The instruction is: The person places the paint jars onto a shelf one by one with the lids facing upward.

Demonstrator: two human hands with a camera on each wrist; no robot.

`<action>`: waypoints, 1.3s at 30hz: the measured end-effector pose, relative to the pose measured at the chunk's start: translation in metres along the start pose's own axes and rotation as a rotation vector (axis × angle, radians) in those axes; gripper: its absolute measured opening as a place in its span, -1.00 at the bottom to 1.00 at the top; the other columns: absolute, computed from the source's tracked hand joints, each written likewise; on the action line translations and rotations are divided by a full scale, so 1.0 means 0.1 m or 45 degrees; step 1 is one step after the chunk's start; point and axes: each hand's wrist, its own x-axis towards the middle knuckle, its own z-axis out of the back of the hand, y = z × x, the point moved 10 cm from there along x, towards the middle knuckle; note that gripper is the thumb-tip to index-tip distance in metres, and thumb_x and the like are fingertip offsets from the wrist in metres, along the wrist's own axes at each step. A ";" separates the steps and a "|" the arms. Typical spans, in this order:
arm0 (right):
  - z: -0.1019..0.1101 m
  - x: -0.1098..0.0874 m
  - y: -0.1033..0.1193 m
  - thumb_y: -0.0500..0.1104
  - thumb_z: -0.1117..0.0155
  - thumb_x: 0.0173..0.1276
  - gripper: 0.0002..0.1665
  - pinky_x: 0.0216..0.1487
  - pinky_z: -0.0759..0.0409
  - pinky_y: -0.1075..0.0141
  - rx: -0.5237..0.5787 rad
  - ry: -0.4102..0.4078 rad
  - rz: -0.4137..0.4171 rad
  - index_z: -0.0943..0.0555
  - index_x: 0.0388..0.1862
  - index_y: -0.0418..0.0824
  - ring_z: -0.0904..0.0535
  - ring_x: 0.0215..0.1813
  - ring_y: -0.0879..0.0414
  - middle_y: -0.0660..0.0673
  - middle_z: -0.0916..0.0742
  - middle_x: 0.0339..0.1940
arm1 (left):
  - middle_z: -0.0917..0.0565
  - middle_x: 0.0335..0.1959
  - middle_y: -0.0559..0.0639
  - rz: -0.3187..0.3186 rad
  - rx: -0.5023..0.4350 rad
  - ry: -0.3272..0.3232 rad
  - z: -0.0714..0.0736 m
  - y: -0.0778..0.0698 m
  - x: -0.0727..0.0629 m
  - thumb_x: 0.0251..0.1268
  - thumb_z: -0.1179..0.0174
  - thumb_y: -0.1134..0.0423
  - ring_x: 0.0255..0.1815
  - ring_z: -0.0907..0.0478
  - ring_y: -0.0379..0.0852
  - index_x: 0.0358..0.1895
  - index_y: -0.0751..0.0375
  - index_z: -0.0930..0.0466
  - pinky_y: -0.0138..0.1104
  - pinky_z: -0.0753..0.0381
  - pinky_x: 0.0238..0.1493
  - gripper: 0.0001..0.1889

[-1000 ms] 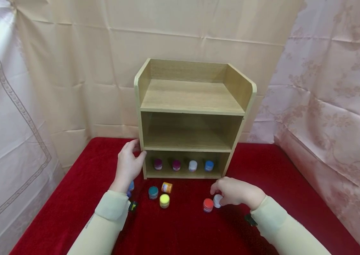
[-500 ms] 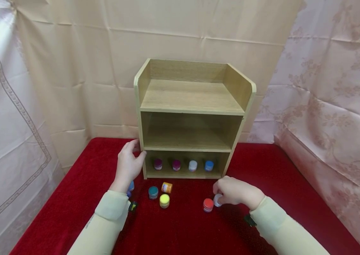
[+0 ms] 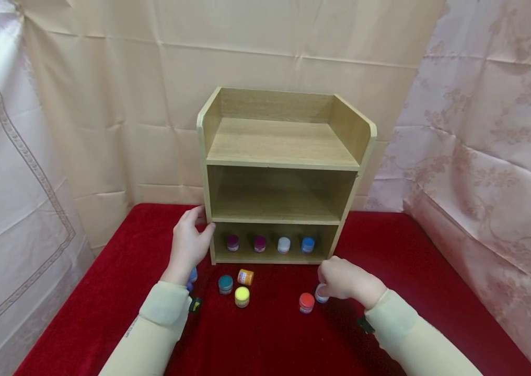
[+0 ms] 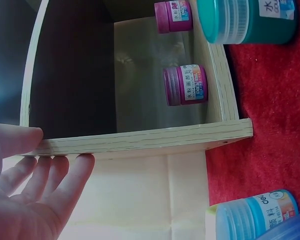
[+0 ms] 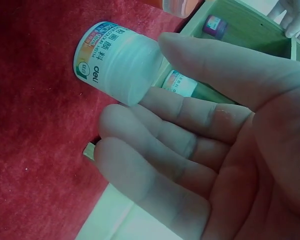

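My left hand (image 3: 192, 243) grips the left side panel of a small wooden shelf (image 3: 284, 164), thumb on the inner side and fingers on the outer side in the left wrist view. Beyond the panel stand two magenta paint jars (image 4: 186, 86). My right hand (image 3: 347, 281) pinches the cap of a white paint jar (image 5: 117, 62) between thumb and forefinger, low over the red cloth; the other fingers are loosely bent. In the head view this hand partly covers the jar. A red paint jar (image 3: 306, 303) stands just left of it.
The bottom compartment also holds a white jar (image 3: 284, 245) and a blue jar (image 3: 308, 245). On the cloth in front are a teal jar (image 3: 225, 284), a yellow jar (image 3: 242, 297) and an orange jar (image 3: 245, 277) on its side. Blue jars (image 3: 193, 274) sit partly behind the left wrist.
My right hand has shifted slightly to the right and its fingers have drawn in around the white jar's cap. The left hand keeps its place on the shelf.
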 end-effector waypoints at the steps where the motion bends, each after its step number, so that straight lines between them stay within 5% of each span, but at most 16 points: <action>1: 0.00 0.00 0.00 -0.18 -0.55 0.19 -0.62 -0.56 -0.33 0.30 0.001 -0.002 -0.001 -0.55 -0.70 -0.04 -0.27 -0.64 0.25 0.08 -0.50 -0.78 | -0.61 0.06 0.23 0.000 -0.002 -0.001 0.00 0.00 0.00 0.32 -0.30 0.39 0.05 -0.64 0.17 0.21 0.37 -0.55 0.02 -0.61 0.08 -0.59; 8: 0.09 0.01 -0.01 -0.06 -0.51 0.28 -0.58 -0.58 -0.34 0.33 0.007 -0.062 -0.035 -0.52 -0.69 -0.04 -0.28 -0.66 0.26 0.08 -0.49 -0.78 | -0.61 0.07 0.24 0.016 0.004 0.007 0.01 0.00 0.00 0.32 -0.30 0.40 0.06 -0.64 0.18 0.22 0.37 -0.55 0.02 -0.61 0.10 -0.59; 18: 0.15 -0.03 -0.03 -0.05 -0.55 0.23 -0.83 -0.47 -0.52 0.26 0.106 -0.083 -0.166 -0.72 -0.35 -0.07 -0.50 -0.54 0.16 0.09 -0.61 -0.58 | -0.60 0.08 0.23 0.020 0.006 0.014 0.00 0.02 0.01 0.33 -0.31 0.39 0.07 -0.64 0.17 0.23 0.36 -0.55 0.02 -0.61 0.09 -0.58; 39: -0.06 -0.03 -0.06 -0.22 -0.57 0.18 -0.84 -0.43 -0.56 0.22 0.161 -0.074 -0.145 -0.73 -0.32 -0.20 -0.51 -0.52 0.16 0.03 -0.63 -0.53 | -0.60 0.10 0.23 0.032 0.008 0.019 -0.01 0.02 0.00 0.34 -0.30 0.38 0.09 -0.62 0.17 0.24 0.35 -0.54 0.05 -0.61 0.10 -0.58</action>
